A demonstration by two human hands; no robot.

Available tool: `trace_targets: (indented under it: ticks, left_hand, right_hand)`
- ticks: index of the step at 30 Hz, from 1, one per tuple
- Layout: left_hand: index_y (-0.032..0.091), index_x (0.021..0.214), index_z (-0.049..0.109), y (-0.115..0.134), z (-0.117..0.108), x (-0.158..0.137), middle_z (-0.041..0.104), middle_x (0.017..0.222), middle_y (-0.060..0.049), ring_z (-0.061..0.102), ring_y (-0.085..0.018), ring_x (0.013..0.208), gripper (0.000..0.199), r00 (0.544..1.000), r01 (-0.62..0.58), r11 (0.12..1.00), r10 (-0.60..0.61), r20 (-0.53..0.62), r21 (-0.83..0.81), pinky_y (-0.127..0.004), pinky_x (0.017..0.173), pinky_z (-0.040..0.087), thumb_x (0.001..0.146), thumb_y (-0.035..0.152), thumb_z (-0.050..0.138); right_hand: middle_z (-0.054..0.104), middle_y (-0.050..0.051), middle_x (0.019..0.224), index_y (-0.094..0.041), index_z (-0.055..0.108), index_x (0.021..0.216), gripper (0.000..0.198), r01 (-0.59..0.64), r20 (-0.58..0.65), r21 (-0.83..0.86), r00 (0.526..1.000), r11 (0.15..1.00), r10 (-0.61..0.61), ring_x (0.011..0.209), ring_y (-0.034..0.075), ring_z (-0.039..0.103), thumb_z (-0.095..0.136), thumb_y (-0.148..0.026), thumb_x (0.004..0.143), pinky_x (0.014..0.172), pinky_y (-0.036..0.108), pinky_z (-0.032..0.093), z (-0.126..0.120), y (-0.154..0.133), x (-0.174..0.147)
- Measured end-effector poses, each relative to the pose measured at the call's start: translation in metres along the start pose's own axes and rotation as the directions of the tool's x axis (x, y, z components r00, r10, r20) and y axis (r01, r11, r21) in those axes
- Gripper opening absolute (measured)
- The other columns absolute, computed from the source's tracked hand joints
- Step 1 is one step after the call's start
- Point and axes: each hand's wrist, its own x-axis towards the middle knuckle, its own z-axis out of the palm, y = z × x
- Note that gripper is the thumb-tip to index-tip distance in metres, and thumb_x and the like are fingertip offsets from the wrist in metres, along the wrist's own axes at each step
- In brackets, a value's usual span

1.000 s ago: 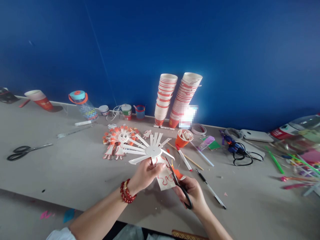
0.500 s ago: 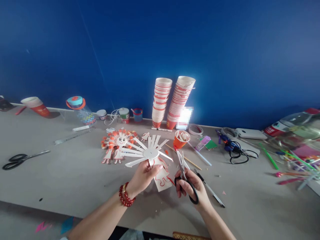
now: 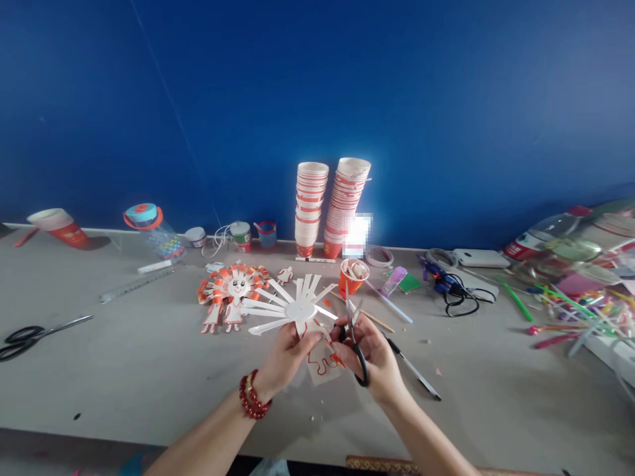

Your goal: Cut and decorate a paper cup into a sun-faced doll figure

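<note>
A: Where is the paper?

B: Paper (image 3: 320,363), red outline drawn on it, held up over the near middle of the desk (image 3: 149,390). White fringed disc (image 3: 300,311) just at its far end; whether the two join, I cannot tell.

A: Left hand?

B: Left hand (image 3: 290,354) on the left side, grip clamped on the paper, thumb across it close under the disc. Red bracelet (image 3: 254,396) at the wrist.

A: And the right?

B: Right hand (image 3: 372,354) closed round the scissors (image 3: 353,327). Blades a little apart, tips to the far side, towards the orange cup (image 3: 353,281). Fingertips at the paper's right edge; pinching or only near, cannot tell.

A: Key relation?

B: Paper lies left of the scissors. Its long axis runs near to far, roughly in line with the blades, which stand to its right, apart from it. Left hand has the paper; right hand is just beside.

A: Surroundings?

B: Doll (image 3: 233,314) left of the disc, pen (image 3: 415,373) right of the right hand, other scissors (image 3: 47,332) far off left.
</note>
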Motion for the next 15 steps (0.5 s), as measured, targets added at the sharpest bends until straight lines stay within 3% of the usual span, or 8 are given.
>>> trace_targets:
  ticks: [6, 12, 15]
  left_hand:
    - [0.016, 0.094, 0.065, 0.009, -0.003, -0.005, 0.068, 0.090, -0.006, 0.061, -0.021, 0.085, 0.026, 1.000, -0.016, 1.000, 0.016, 0.000, -0.009, -0.031, 0.081, 0.050, 0.087, 0.039, 0.057]
    - [0.018, 0.098, 0.071, 0.017, -0.008, -0.015, 0.071, 0.104, -0.006, 0.059, -0.027, 0.109, 0.034, 0.972, 0.161, 0.987, -0.158, -0.174, 0.001, -0.036, 0.098, 0.044, 0.088, 0.045, 0.053]
    - [0.017, 0.094, 0.072, 0.024, -0.009, -0.015, 0.072, 0.100, -0.006, 0.061, -0.028, 0.106, 0.032, 0.973, 0.108, 0.994, -0.105, -0.204, 0.002, -0.037, 0.099, 0.044, 0.086, 0.044, 0.057]
  right_hand:
    - [0.060, -0.001, 0.076, -0.021, 0.056, 0.095, 0.036, 0.009, -0.033, 0.056, 0.999, 0.998, -0.007, 0.059, 0.011, 0.052, 0.081, -0.033, 0.071, 0.049, 0.019, 0.044, 0.010, 0.006, 0.008]
    - [0.057, -0.003, 0.071, -0.021, 0.057, 0.093, 0.034, 0.029, 0.001, 0.067, 1.000, 0.997, -0.029, 0.055, 0.009, 0.048, 0.081, -0.032, 0.072, 0.049, 0.019, 0.042, 0.011, 0.004, 0.008]
    - [0.056, -0.003, 0.070, -0.022, 0.058, 0.093, 0.031, 0.038, 0.025, 0.072, 0.999, 0.997, -0.040, 0.055, 0.010, 0.047, 0.079, -0.035, 0.074, 0.048, 0.019, 0.041, 0.011, 0.003, 0.008]
